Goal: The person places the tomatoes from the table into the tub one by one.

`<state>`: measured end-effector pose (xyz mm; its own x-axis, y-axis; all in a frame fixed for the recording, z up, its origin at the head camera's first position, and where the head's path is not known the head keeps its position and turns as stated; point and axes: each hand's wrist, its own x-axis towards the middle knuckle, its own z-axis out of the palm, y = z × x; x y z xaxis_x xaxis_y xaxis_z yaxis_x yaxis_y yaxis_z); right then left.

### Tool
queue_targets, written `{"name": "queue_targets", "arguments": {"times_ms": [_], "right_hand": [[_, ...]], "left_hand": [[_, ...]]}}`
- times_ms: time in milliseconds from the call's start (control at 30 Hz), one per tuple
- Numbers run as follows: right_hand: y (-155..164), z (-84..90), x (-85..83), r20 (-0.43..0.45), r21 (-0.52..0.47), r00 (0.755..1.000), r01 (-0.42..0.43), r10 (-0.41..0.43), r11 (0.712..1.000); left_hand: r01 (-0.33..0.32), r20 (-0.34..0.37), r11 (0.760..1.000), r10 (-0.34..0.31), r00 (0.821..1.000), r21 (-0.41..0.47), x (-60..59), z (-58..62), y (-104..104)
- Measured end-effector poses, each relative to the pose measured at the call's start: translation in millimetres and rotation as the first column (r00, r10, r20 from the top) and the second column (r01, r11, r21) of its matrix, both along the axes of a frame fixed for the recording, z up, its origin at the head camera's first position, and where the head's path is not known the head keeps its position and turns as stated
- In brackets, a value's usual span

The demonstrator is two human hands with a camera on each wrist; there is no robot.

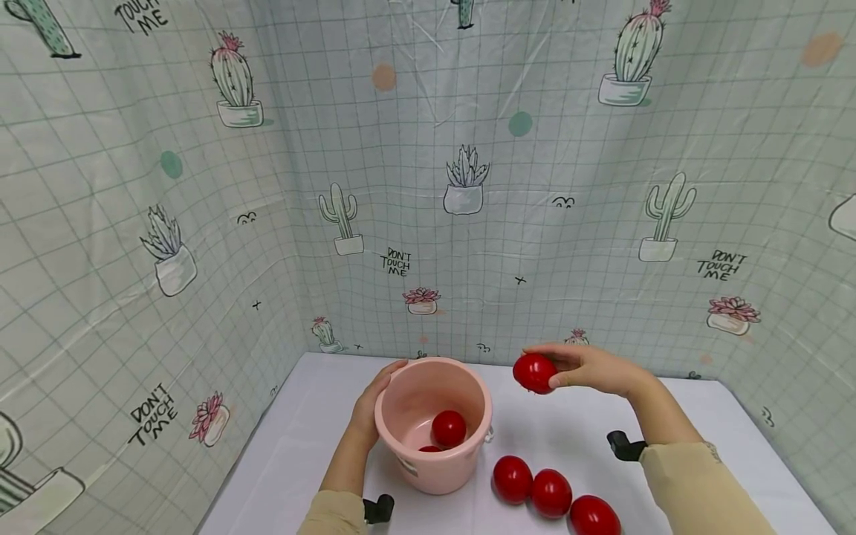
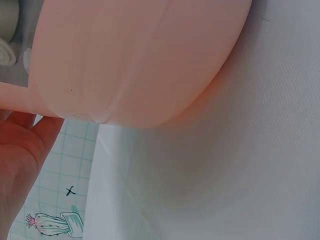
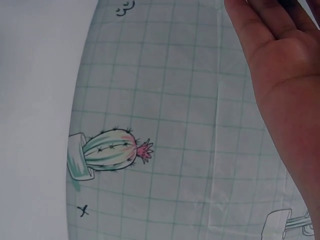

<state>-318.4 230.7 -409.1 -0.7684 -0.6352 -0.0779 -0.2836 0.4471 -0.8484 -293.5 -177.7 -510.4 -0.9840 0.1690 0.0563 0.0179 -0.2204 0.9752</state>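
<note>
My left hand (image 1: 370,409) rests along the outer left side of a pink bucket (image 1: 433,475), fingertips by the rim. In the left wrist view its fingers touch the wall of the bucket (image 2: 135,60). Inside the bucket lie a red tomato (image 1: 449,429) and another one (image 1: 430,449), mostly hidden by the front rim. Right of the bucket and above the table, my right hand (image 1: 588,369) grips a shiny red tomato (image 1: 534,373) between thumb and fingers. The right wrist view shows only the palm and part of the fingers of this hand (image 3: 290,65); the tomato is out of frame.
A row of three red tomatoes, the nearest to the bucket (image 1: 513,479), then a middle one (image 1: 551,493) and a last one (image 1: 594,516), lies on the white table (image 1: 575,438). A cactus-print cloth (image 1: 468,245) hangs behind and at both sides.
</note>
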Motion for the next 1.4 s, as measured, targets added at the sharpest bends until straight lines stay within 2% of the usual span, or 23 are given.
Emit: {"name": "queue_targets", "arguments": {"times_ms": [200,467,1000,1200,1400], "right_hand": [[-15,5.5,-4.7,-0.020,0.029,1.000,-0.013,0.013,0.999],[-40,13.2,-11.8,-0.027,0.033,0.996,-0.087,0.088,0.996],[-107,24.5,-28.4,0.063,0.016,0.970,-0.235,0.234,0.972],[-134,26.4,-31.0,0.084,0.040,0.961,-0.267,0.263,0.963],[-154,27.5,-32.6,0.098,0.063,0.944,-0.323,0.316,0.944]], "left_hand": [[0.014,-0.001,1.000,-0.014,1.000,-0.008,0.0,1.3,0],[0.008,-0.012,1.000,-0.008,1.000,-0.010,-0.3,0.4,-1],[-0.007,-0.002,1.000,0.007,1.000,0.001,0.5,-0.4,0],[0.010,-0.004,1.000,-0.010,1.000,-0.007,0.4,0.1,0],[0.017,0.024,1.000,-0.016,1.000,-0.015,-0.1,1.2,-1]]}}
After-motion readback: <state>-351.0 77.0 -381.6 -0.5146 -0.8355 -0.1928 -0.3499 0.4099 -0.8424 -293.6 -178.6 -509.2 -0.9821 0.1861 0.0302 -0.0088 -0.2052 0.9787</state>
